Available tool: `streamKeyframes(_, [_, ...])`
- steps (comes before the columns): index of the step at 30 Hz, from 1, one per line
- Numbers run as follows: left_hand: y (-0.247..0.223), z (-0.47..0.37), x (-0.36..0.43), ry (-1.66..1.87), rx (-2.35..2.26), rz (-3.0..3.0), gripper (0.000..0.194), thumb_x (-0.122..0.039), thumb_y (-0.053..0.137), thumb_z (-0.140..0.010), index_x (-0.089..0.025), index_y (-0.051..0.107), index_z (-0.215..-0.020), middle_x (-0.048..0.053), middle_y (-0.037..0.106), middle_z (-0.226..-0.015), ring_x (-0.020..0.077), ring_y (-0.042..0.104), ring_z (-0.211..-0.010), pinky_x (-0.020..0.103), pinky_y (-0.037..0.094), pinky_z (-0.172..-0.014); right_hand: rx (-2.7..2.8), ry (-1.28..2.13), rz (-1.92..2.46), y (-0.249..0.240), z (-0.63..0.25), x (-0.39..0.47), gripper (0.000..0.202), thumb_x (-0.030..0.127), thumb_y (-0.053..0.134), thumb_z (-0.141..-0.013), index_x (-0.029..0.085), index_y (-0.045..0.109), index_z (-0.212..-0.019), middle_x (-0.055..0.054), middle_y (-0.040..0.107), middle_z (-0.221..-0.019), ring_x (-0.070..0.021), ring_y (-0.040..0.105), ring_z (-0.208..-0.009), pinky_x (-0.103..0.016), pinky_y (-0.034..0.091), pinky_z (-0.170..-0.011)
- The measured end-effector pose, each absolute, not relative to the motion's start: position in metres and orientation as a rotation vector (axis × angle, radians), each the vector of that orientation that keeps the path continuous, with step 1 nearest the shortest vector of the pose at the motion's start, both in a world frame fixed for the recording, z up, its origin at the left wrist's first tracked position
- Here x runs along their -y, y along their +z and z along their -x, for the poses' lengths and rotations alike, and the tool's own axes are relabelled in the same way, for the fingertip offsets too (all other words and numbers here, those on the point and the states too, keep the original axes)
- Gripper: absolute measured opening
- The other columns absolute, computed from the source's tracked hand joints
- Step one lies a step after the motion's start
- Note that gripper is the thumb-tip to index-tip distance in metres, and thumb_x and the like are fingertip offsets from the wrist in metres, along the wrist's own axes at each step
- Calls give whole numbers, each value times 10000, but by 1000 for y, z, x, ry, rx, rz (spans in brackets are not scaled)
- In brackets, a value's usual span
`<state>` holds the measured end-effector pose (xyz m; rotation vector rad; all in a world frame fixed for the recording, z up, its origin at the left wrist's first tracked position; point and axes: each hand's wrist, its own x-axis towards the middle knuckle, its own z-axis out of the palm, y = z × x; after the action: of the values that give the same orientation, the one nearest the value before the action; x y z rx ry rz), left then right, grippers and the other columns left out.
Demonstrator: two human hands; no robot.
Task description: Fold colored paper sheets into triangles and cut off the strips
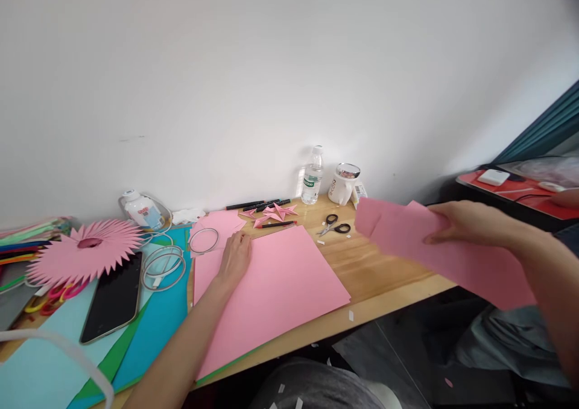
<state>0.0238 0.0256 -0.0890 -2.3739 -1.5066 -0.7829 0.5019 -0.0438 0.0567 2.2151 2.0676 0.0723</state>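
Observation:
My left hand [236, 255] rests on the upper left part of a stack of large pink paper sheets [275, 294], fingers lying on the paper and gripping nothing. Off to the right, past the table's front edge, my right hand [456, 225] is closed on pink paper [407, 237], held up in the air with a folded or cut end pointing left. Smaller pink paper pieces [221, 221] lie beyond my left hand, beside a wire ring [203, 240]. Scissors [333, 225] with black handles lie between the two hands.
Folded pink paper stars [278, 212], black pens [257, 205], a water bottle [312, 177] and a white mug [344, 184] stand or lie near the wall. At left are a phone [113, 297], a pink paper wheel [85, 249] and blue sheets [154, 330]. Another person's hand [565, 198] shows far right.

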Motion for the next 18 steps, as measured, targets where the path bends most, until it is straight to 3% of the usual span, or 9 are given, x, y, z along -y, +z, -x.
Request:
streamKeyframes(3, [-89,-24,-26,-772,1506,2382,178,-135,404,-846,-171,578,-830,99,589,-922,226,543,-840,372,449,-758,-1913,271,-2278,67,-485,47,404,575,535,-736,247,576,-966,-105,664,-925,-314,613,-824,-299,339,-546])
streamKeyframes(7, [-87,-23,-24,-771,1502,2387,183,-134,395,-848,-174,572,-824,99,583,-912,223,541,-830,373,450,-751,-1917,218,-2187,33,-446,44,255,445,455,-838,222,547,-921,-106,664,-976,-310,617,-861,-295,310,-543])
streamKeyframes(12, [-85,-23,-21,-760,1487,2390,190,-110,393,-832,-176,571,-823,94,586,-907,214,542,-824,361,458,-735,-1988,132,-2144,-6,-427,36,208,362,407,-876,209,511,-971,-117,661,-981,-288,633,-812,-282,289,-531])
streamKeyframes(15, [-84,-23,-20,-745,1494,2378,210,-108,372,-842,-178,568,-810,92,591,-894,212,544,-816,360,459,-727,-1989,115,-2158,7,-438,29,144,248,370,-876,187,498,-897,-147,654,-899,-276,629,-775,-284,283,-540])
streamKeyframes(18, [-84,-24,-20,-728,1504,2372,215,-109,367,-847,-179,567,-809,92,594,-886,215,548,-821,360,458,-730,-1964,110,-2208,26,-453,23,136,258,368,-863,181,480,-873,-174,632,-859,-291,611,-730,-300,290,-543])
